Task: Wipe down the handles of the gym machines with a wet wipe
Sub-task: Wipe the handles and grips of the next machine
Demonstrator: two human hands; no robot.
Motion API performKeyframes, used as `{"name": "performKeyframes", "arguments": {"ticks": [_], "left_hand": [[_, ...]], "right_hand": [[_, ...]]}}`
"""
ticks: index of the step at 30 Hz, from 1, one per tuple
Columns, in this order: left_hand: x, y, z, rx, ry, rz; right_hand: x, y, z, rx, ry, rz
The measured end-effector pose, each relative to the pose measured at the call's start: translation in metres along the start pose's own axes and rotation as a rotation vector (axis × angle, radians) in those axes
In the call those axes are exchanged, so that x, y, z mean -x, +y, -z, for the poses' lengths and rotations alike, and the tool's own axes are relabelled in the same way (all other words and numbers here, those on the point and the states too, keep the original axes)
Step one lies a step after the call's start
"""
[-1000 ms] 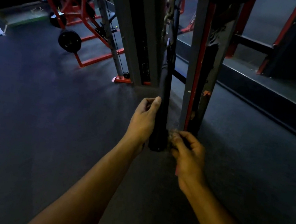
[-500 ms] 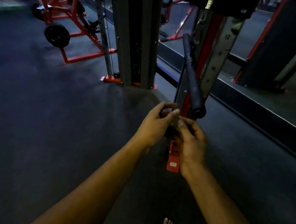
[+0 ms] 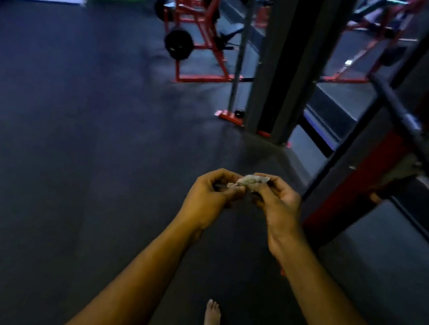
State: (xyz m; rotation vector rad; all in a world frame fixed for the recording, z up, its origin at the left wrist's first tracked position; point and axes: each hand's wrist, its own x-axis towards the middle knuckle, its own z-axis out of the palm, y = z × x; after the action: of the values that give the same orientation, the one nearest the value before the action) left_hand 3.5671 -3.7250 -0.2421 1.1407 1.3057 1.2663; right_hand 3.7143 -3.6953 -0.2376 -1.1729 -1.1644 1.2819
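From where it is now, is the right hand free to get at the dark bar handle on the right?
Probably yes. The dark bar handle hangs up and to the right of the right hand with nothing visible between them, but that hand and the left hand both pinch the crumpled pale wet wipe.

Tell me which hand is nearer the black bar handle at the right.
Right. The right hand is below and left of the bar handle, on the side toward it; the left hand is farther left. Both hold the wipe; neither touches the bar.

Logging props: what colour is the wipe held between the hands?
Pale grey-white wipe, crumpled; head view.
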Motion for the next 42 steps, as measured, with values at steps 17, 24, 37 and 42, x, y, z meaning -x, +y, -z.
{"name": "performKeyframes", "arguments": {"ticks": [17, 24, 37, 42], "left_hand": [[0.021, 0.017, 0.335, -0.056, 1.028, 0.057], [0.109, 0.025, 0.399, -0.058, 1.484, 0.058], [0.206, 0.017, 0.557, 0.058, 1.725, -0.093], [0.233, 0.069, 0.646, -0.002, 1.619, -0.197]], "right_hand": [[-0.077, 0.005, -0.408, 0.323, -1.239, 0.248], [0.010, 0.014, -0.529, 0.271, -1.644, 0.271], [0.127, -0.011, -0.722, 0.290, -2.049, 0.258], [0.147, -0.052, -0.818, 0.149, -1.922, 0.454]]}}
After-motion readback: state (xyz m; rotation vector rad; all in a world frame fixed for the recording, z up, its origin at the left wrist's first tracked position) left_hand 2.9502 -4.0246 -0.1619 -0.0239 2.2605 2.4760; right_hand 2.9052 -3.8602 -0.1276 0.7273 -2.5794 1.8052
